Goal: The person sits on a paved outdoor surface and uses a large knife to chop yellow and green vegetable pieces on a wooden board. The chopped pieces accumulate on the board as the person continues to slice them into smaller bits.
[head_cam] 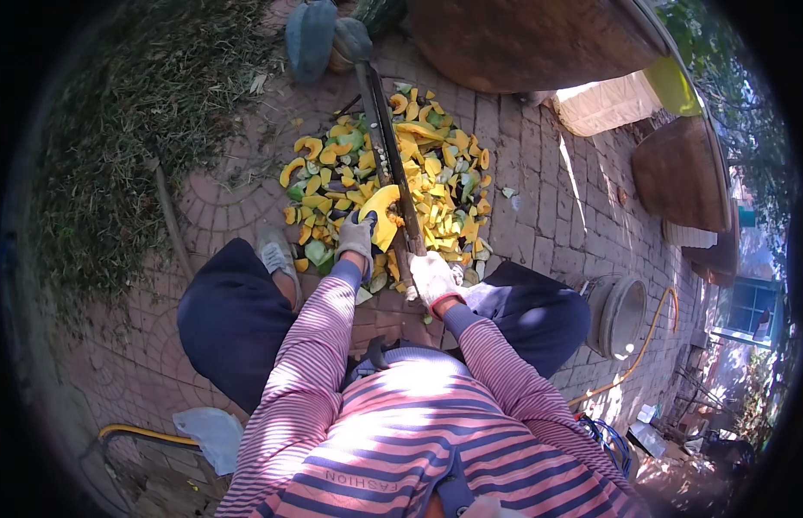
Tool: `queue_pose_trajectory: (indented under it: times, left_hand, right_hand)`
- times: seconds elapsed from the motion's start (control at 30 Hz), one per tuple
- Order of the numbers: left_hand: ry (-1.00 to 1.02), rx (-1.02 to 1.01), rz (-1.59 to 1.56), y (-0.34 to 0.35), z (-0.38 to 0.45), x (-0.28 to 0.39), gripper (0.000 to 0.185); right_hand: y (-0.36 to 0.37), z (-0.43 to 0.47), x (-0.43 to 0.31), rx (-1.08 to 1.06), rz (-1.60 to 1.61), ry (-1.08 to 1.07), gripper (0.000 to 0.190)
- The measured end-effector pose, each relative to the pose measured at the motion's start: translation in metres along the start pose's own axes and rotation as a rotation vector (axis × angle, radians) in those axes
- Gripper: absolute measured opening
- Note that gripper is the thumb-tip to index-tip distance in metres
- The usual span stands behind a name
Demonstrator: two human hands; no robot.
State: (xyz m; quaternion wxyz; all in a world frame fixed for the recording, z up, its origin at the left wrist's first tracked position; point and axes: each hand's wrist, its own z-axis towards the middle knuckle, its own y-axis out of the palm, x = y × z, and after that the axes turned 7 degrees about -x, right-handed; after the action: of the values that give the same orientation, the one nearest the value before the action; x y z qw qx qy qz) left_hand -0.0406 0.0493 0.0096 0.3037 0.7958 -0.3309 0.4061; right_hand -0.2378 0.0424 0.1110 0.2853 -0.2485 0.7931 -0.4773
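My gloved left hand [356, 238] grips a large curved piece of yellow-orange pumpkin [379, 217], with stringy flesh on its inner side. That piece lies against a long, dark hinged cutter [389, 149] with two parallel bars, which runs away from me over the pile. My right hand [433, 277], in a pale glove with a red cuff, is closed on the near end of the upper bar. Under and around the cutter is a heap of chopped pumpkin [440, 217] mixed with green and dark purplish pieces. A few seeds stick to the lower bar.
Whole grey-green squashes [309, 42] rest at the cutter's far end. Large brown pots [679, 175] and a white crate [608, 103] stand to the right. Cut grass [136, 110] and a wooden handle [171, 217] lie left. A bucket [621, 317] and yellow hose [634, 362] are right of my knee.
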Motion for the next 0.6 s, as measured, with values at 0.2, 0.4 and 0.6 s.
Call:
queue_pose_trajectory:
  times: [0.2, 0.4, 0.6]
  left_hand:
    - [-0.110, -0.113, 0.039, -0.006, -0.014, 0.034, 0.040]
    - [-0.155, -0.068, 0.070, 0.011, -0.020, 0.048, 0.041]
    - [-0.137, -0.145, 0.035, -0.008, -0.010, 0.045, 0.036]
  right_hand:
    - [-0.101, -0.022, -0.029, -0.071, 1.138, 0.558, 0.031]
    - [-0.060, -0.016, -0.038, -0.081, 0.627, 0.530, 0.020]
    - [-0.127, -0.027, -0.051, -0.183, 1.421, 0.669, 0.029]
